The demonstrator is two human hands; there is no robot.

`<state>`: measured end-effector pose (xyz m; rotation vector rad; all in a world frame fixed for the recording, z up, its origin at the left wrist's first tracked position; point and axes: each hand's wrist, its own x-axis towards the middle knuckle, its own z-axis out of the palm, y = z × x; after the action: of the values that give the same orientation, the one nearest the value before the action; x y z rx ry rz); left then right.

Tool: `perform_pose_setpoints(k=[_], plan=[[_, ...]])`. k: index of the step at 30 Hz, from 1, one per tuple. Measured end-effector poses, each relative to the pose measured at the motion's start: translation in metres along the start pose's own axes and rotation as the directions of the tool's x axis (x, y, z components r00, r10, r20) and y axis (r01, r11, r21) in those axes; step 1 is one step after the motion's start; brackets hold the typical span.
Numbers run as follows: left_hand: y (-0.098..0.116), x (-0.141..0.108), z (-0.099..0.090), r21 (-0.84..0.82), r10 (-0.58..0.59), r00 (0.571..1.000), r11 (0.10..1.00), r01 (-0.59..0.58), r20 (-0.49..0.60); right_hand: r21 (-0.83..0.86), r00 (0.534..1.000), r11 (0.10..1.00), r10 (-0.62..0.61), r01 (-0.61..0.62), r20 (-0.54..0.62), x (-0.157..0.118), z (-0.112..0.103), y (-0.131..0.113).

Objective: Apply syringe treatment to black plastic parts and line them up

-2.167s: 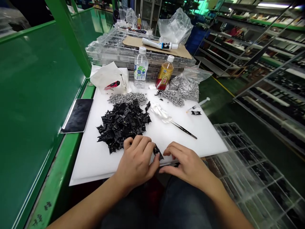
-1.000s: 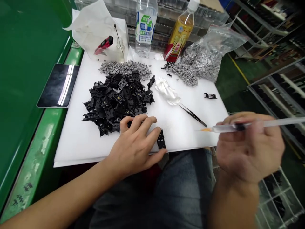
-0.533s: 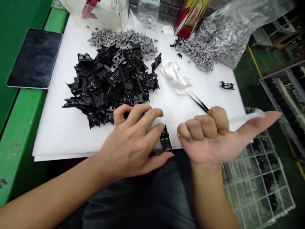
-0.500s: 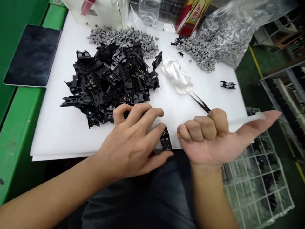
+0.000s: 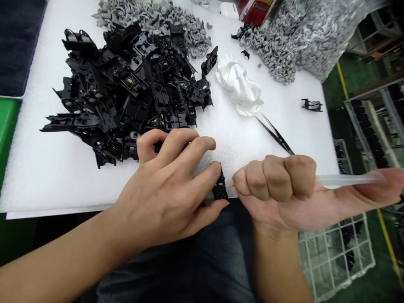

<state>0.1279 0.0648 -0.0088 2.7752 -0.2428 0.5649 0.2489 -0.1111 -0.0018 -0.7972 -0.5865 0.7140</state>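
Observation:
My left hand point(image 5: 164, 189) rests at the near edge of the white foam board point(image 5: 252, 143), its fingertips and thumb pinching a small black plastic part point(image 5: 220, 189). My right hand point(image 5: 277, 189) is closed around a clear syringe point(image 5: 347, 180). The syringe's fine orange tip sits just beside that black part, and I cannot tell if they touch. Behind my left fingers lies a large heap of black plastic parts point(image 5: 126, 88), its edge close to my knuckles.
Small grey clips form a heap point(image 5: 154, 25) at the back, with a clear bag of them point(image 5: 303, 38) to the right. On the board lie a white cloth point(image 5: 238, 86), fine tweezers point(image 5: 274, 134) and a lone black part point(image 5: 312, 105). A clear tray point(image 5: 334, 256) stands lower right.
My right hand has picked up the syringe from the board and brought its tip beside the black part. My left hand has kept hold of that part. The view has tilted down and closer.

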Motion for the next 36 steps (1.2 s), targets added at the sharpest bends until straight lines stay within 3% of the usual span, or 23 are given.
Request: perform_pose_setpoints(k=[5,11,19,30,36], plan=[[0.0007,0.0005,0.0001,-0.011,0.005,1.000,1.000,-0.005,-0.012,0.080,0.997,0.994,0.074,-0.075,0.011,0.0002,-0.0002,-0.0050],[0.0015,0.0003,-0.0008,-0.011,-0.003,1.000,1.000,0.003,-0.006,0.043,0.989,0.988,0.148,-0.147,-0.001,0.0018,0.0024,-0.0084],[0.0023,0.0011,0.0002,0.007,-0.009,1.000,1.000,0.009,-0.014,0.111,0.997,0.991,0.071,-0.074,0.034,-0.0053,-0.0065,-0.0029],[0.0025,0.0004,0.0007,0.035,-0.009,1.000,0.999,0.009,-0.010,-0.006,0.994,0.995,0.100,-0.101,-0.036,-0.0003,0.0015,-0.0084],[0.0022,-0.0001,0.0016,0.050,-0.002,1.000,0.999,0.003,-0.016,-0.017,0.994,0.994,0.105,-0.105,0.019,0.0000,-0.0017,-0.0084]])
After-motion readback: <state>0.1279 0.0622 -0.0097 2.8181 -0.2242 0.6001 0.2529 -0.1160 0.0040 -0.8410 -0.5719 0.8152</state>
